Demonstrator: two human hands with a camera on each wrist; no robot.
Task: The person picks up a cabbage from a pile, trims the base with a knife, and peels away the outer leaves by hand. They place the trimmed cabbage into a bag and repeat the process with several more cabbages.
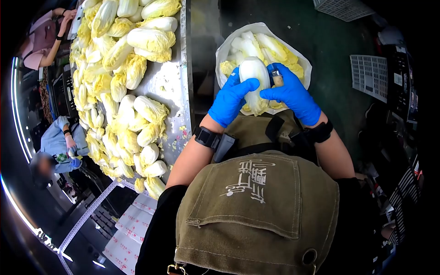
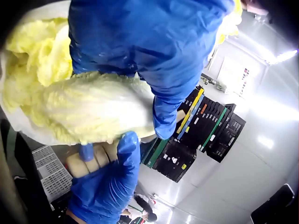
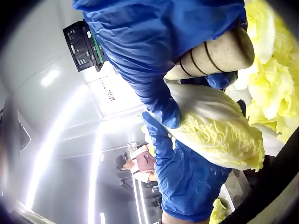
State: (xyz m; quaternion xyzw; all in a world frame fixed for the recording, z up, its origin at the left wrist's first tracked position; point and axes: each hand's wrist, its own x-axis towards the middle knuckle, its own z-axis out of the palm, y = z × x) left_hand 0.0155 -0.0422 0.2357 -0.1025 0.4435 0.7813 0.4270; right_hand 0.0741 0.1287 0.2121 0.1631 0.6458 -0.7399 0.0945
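Observation:
Both hands wear blue gloves and hold one napa cabbage (image 1: 254,78) above a white-lined container (image 1: 223,52) of cabbage leaves. My left hand (image 1: 233,97) grips its left side, the thumb lying across it. On the other side my right hand (image 1: 293,94) has its thumb at the cabbage, and its fingers curl round a light handle (image 1: 277,80) with dark rings, plain in the right wrist view (image 3: 217,53). Any blade on that handle is hidden. The cabbage (image 2: 105,109) stands pale end away from me, its yellow leafy end towards my apron.
A metal table (image 1: 176,87) at the left bears many cabbages (image 1: 151,39). Grey crates (image 1: 369,75) lie at the right. Two people stand beyond the table, one in a light blue top (image 1: 55,137). White printed boxes (image 1: 130,229) are at the lower left.

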